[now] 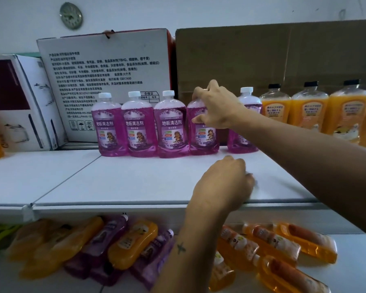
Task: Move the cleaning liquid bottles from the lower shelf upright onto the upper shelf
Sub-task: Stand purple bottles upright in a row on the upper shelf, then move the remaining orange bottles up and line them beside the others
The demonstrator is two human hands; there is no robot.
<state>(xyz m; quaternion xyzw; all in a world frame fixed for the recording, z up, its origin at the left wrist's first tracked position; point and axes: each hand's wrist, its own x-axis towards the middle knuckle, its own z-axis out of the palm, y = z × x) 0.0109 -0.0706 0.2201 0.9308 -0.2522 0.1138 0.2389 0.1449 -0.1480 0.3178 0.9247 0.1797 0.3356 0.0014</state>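
**Five purple bottles upright on the upper shelf, more lying below**

Nearest the camera, the lower shelf (pixel 347 246) holds a blurred jumble of cleaning liquid bottles lying on their sides, orange ones (pixel 133 242) mixed with purple ones (pixel 106 237); the blur and overlap make an exact count impossible. Above them, the left hand (pixel 222 182) rests on the front of the white upper shelf (pixel 114 180), fingers loosely curled and holding nothing, a small star mark on the forearm.

Further back, the right hand (pixel 216 104) reaches across from the right and grips the fourth purple bottle (pixel 201 134) around its neck and shoulder, hiding its cap; the bottle stands upright on the upper shelf. It is one of five purple floor-cleaner bottles in a row, each clear plastic filled with pink-purple liquid, with a white cap and a label bearing a cartoon figure. Three stand to its left (pixel 138 123), touching side by side, and one to its right (pixel 245 115), partly behind the arm.

To the right, four upright orange bottles (pixel 309 108) with black caps continue the row. Behind stand a white printed carton (pixel 106 81), a brown cardboard sheet (pixel 283 56) and, at left, a white and maroon box (pixel 13 98). A round clock (pixel 70 15) hangs on the wall.
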